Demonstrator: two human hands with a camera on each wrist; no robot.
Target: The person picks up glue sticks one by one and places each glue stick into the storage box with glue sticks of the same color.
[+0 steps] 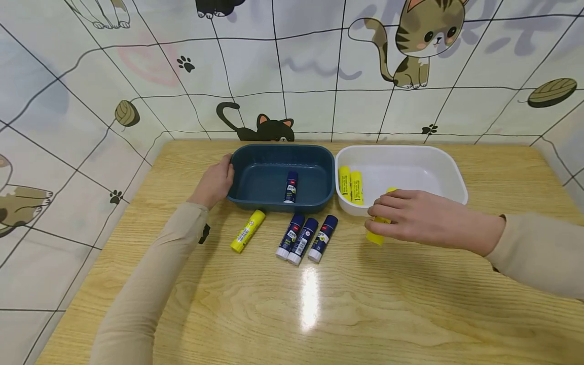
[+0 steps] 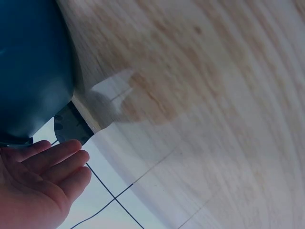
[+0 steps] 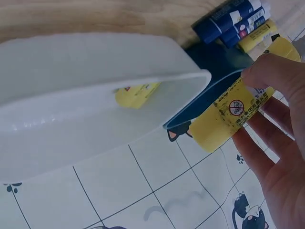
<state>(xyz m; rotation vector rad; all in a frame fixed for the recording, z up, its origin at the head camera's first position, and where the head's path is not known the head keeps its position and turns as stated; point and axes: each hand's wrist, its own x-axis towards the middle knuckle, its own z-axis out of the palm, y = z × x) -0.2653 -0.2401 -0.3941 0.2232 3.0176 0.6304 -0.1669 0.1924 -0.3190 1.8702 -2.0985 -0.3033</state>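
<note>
My right hand [image 1: 415, 215] holds a yellow glue stick [image 3: 233, 114] between thumb and fingers, over the front edge of the white bin [image 1: 440, 175]. Inside that bin, two yellow glue sticks [image 1: 357, 187] stand against its left side. With its fingers fairly straight, my left hand [image 1: 214, 181] rests against the left side of the dark blue bin [image 1: 255, 203]; its thumb is hidden in the left wrist view. One navy glue stick [image 1: 290, 187] lies in the blue bin.
In front of the blue bin, three navy glue sticks [image 1: 303, 241] lie on the wooden table [image 1: 255, 309]. A yellow glue stick [image 1: 248, 231] lies to their left. Behind the table hangs a cat-patterned cloth [image 1: 310, 66]. The two bins stand side by side.
</note>
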